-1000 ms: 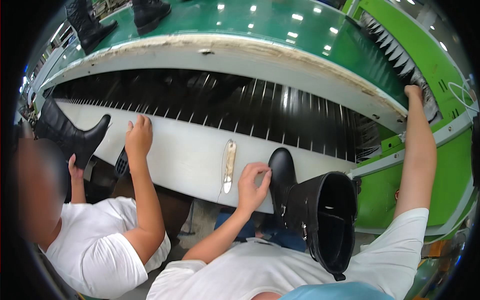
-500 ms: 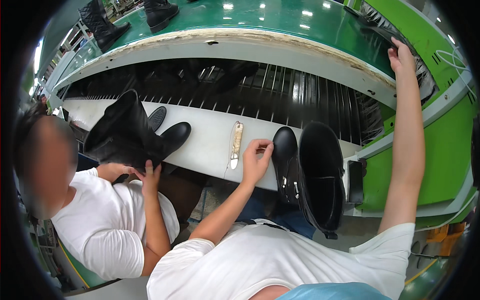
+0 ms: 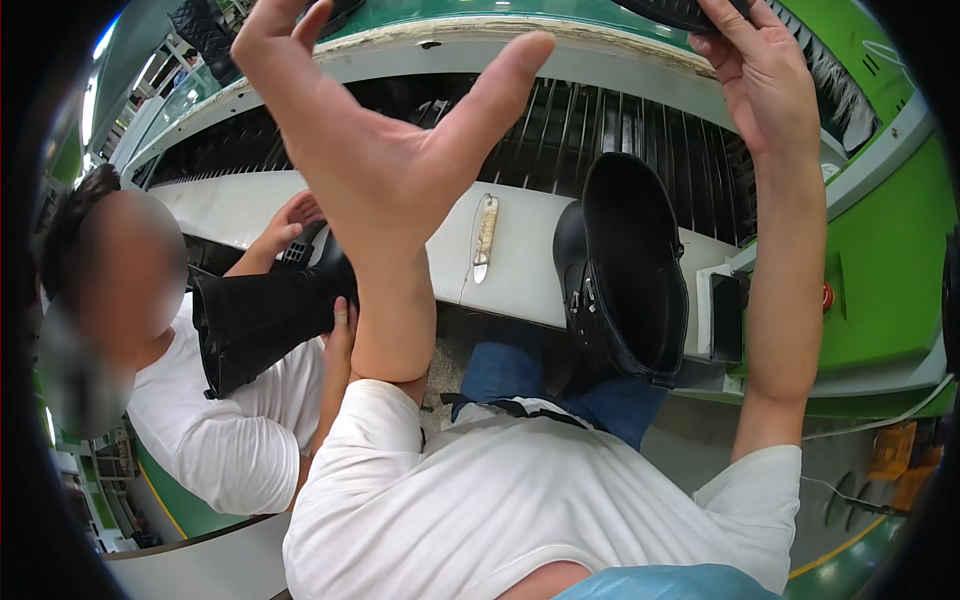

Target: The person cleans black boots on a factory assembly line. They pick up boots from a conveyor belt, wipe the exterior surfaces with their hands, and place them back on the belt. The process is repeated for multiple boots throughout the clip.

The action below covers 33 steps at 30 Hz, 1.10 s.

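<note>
My left hand point(image 3: 375, 165) is raised over the white ledge point(image 3: 535, 225), its fingers spread and holding nothing. At the upper right, my right hand point(image 3: 765, 75) grips a black shoe sole point(image 3: 685, 14) by one end, over the green belt; the picture's top edge cuts the sole off. In front of me a tall black boot point(image 3: 635, 270) with buckled straps stands at the ledge, its wide shaft opening toward me. Left of the boot lies a small knife point(image 3: 485, 240) with a pale wrapped handle, a thin cord beside it.
On my left, a co-worker in a white shirt point(image 3: 225, 465) handles another black boot point(image 3: 265, 315). Beyond the ledge run dark metal bars point(image 3: 590, 130) below the green belt point(image 3: 440, 14). A green machine housing point(image 3: 880, 270) with bristles stands right, a dark box point(image 3: 727, 315) near it.
My left hand has left the boot's toe and swung up, opening. My right hand has moved left from the bristles with the sole. The co-worker's boot is lower and turned.
</note>
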Motion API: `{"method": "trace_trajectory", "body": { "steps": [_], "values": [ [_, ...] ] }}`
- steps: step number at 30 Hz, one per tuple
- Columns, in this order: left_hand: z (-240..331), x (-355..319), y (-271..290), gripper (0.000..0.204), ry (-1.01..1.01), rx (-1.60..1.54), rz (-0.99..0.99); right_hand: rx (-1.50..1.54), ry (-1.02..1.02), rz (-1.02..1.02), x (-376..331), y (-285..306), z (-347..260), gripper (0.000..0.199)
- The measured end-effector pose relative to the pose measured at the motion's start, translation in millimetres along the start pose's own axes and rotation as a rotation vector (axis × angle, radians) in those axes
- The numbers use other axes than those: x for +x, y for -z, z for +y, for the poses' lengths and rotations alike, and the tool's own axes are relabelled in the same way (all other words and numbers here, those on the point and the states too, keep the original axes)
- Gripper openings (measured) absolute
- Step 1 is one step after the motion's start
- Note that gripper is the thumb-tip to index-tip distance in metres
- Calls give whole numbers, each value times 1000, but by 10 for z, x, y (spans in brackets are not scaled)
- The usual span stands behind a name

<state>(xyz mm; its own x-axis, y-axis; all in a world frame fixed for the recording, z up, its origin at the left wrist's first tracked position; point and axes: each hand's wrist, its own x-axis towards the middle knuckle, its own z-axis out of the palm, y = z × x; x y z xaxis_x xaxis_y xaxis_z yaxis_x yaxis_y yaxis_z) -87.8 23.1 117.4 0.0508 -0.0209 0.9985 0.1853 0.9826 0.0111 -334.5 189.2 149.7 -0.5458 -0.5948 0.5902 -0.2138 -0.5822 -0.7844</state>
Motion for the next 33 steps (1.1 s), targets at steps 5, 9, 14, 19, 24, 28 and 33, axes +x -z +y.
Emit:
{"method": "trace_trajectory", "body": {
  "steps": [5,9,14,19,24,28,33],
  "values": [
    [74,-128,199,76,207,-7,188,19,36,-39,-48,54,28,19],
    [-24,-175,-35,82,112,18,-160,7,-54,-113,-164,-394,88,19],
    [-296,-475,-369,54,708,-395,-307,-122,-275,-287,-276,-449,417,38],
    [-513,-1112,-55,26,970,-306,-245,-335,-592,-109,-867,243,1304,41],
    [-744,-1817,13,19,1229,-533,-238,10,-774,-58,-1792,498,1928,43],
    [-714,-2164,63,19,1371,-574,-230,422,-755,-118,-2156,361,2130,45],
    [-767,-2420,-291,23,1438,-714,-280,605,-589,-238,-2004,444,1899,49]
  ]
}}
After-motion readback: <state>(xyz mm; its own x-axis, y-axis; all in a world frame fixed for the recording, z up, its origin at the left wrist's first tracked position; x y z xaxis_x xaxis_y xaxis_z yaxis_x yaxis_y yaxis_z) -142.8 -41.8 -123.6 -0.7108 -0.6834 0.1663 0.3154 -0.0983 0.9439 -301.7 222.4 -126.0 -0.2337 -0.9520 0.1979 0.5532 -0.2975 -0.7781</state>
